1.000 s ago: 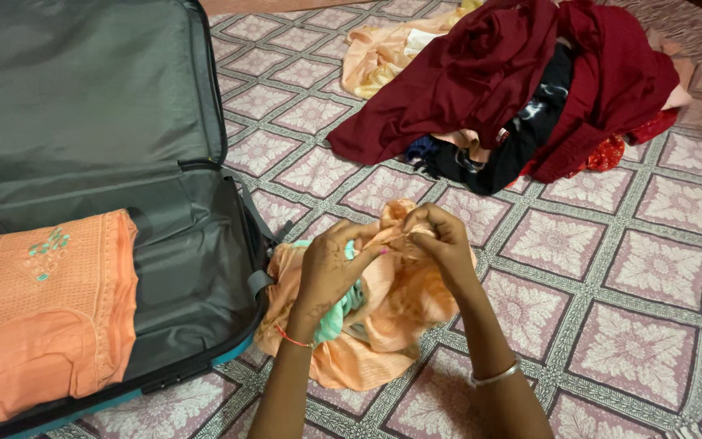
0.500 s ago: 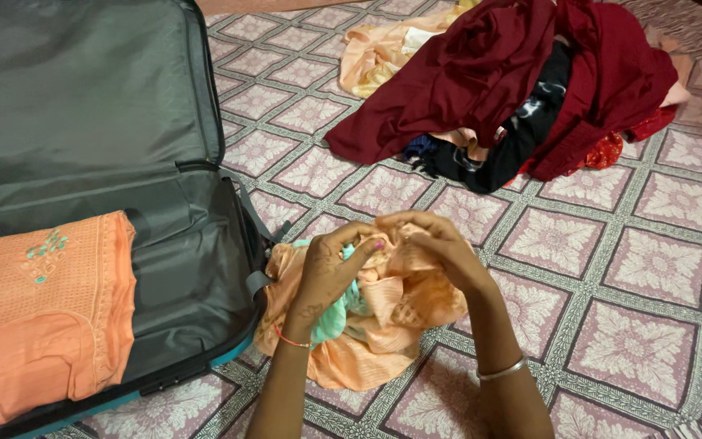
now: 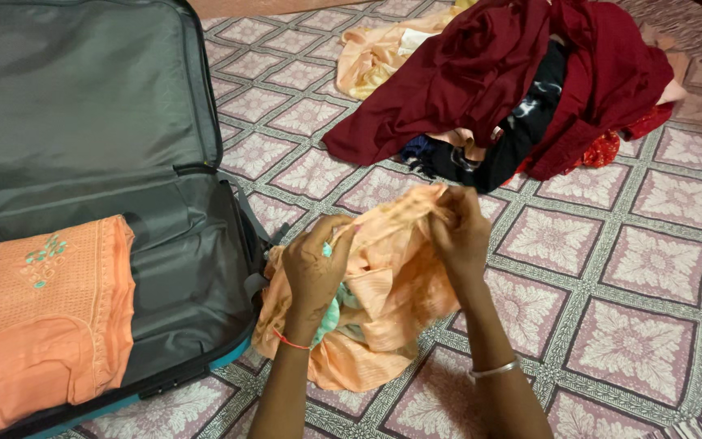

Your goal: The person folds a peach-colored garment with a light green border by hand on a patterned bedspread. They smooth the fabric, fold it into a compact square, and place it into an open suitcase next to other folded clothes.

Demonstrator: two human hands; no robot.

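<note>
Both hands are bunching up a soft peach-orange cloth point(image 3: 392, 284) with a bit of mint green showing in its folds. The right hand point(image 3: 458, 236) is closed on the top edge of the cloth, with the fingers curled tight around a pinch of it, and it lifts that part up a little. The left hand point(image 3: 317, 268) is closed on the cloth too, lower down and more to the left, with the back of the hand facing up. A thin red thread point(image 3: 290, 341) goes around the left wrist, and a silver bangle point(image 3: 493, 371) goes around the right wrist. The rest of the cloth hangs down in a loose heap and rests on the floor point(image 3: 652, 268), which has pink and white flower squares. The cloth is just beside the front edge of an open suitcase point(image 3: 180, 268), which lies flat to the left with its lid standing up. The suitcase is grey inside and has a teal rim. Inside it, on the left, a folded orange garment point(image 3: 34, 325) with small green stitching lies flat. Farther away on the floor, well apart from the hands, is a pile of clothes point(image 3: 513, 89), mostly dark red, with some black and pale yellow pieces.
</note>
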